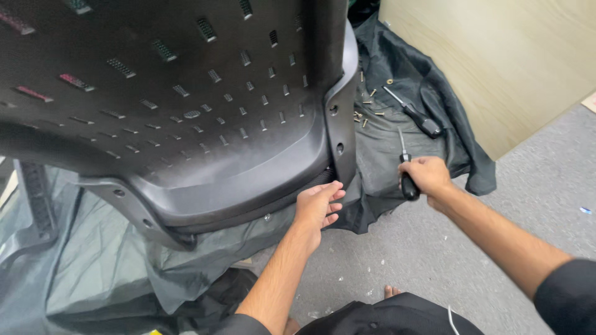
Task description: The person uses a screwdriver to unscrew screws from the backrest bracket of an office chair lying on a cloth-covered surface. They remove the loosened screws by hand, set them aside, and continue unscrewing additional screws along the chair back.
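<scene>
A large black plastic chair back (186,111) with many small slots fills the upper left, tilted toward me. My left hand (318,206) presses its fingers against the lower rim of that shell, holding nothing. My right hand (425,175) is closed around the black handle of a screwdriver (405,169) whose metal shaft points away from me over the dark sheet. A second black-handled screwdriver (417,116) lies farther back on the sheet, beside several loose brass screws (366,105).
A dark plastic sheet (397,142) covers the grey carpet (546,186) under the chair parts. A pale wooden panel (496,56) stands at the upper right. Another black chair part (37,198) lies at the left. Small white scraps dot the carpet.
</scene>
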